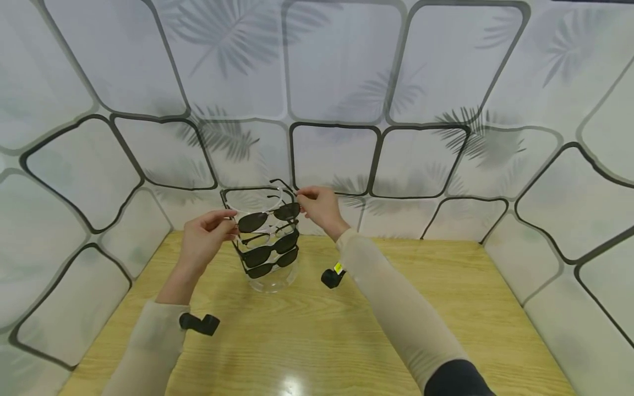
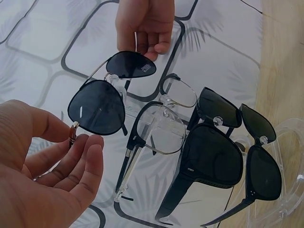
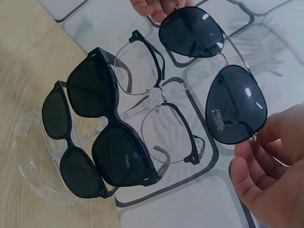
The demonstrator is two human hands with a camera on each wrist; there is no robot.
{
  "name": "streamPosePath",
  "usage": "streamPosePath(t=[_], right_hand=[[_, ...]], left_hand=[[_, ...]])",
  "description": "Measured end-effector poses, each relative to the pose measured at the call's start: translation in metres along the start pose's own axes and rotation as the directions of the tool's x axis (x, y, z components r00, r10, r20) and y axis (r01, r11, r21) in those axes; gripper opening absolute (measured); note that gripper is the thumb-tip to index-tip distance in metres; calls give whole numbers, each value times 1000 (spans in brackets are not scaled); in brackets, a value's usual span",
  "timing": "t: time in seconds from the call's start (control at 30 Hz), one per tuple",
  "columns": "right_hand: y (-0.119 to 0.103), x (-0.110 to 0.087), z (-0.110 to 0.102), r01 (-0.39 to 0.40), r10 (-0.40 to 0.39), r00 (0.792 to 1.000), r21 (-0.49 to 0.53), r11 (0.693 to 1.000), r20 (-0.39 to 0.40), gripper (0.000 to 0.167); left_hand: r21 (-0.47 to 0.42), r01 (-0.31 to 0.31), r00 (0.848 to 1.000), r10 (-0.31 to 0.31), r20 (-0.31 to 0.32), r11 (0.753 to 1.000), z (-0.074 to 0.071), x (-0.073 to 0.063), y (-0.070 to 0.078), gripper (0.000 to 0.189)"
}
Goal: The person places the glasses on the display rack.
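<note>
Between my two hands is a pair of aviator sunglasses (image 1: 253,222) with dark lenses and a thin gold frame. My left hand (image 1: 208,234) pinches one hinge end between thumb and fingers. At the opposite hinge, my right hand (image 1: 323,209) does the same. A small "Polarized" print (image 3: 217,120) shows on one lens. The aviators sit high on a clear display stand (image 1: 271,286), their bridge overlapping its post. Under them hang half-rim clear glasses (image 3: 194,156), then large black sunglasses (image 3: 128,152), and smaller dark sunglasses (image 3: 80,172) lowest.
The stand's round clear base is on a light wooden table (image 1: 396,330). Close behind rises a pale wall covering (image 1: 342,159) with dark outlines and leaf prints. Black wrist cameras (image 1: 200,324) jut out from both cuffs.
</note>
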State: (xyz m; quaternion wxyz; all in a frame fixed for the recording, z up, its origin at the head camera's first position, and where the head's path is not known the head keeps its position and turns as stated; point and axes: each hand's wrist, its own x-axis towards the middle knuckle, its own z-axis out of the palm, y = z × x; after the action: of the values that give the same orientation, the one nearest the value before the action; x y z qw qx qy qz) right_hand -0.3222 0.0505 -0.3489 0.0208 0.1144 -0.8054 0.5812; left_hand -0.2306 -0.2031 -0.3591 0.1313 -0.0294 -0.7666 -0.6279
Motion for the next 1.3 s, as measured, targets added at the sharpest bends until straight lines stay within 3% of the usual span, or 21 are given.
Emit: streamPosePath(t=[0.53,1.3], right_hand=[[3,3,4,3,-4,1000,-10,1000,-11,32],[5,6,1,-19,19,1000,-32,999,15,32]], left_hand=[[53,-24,1000,25,-14,998,0,4,-9,32],[94,-42,999,44,-22,995,1,3,-6,30]])
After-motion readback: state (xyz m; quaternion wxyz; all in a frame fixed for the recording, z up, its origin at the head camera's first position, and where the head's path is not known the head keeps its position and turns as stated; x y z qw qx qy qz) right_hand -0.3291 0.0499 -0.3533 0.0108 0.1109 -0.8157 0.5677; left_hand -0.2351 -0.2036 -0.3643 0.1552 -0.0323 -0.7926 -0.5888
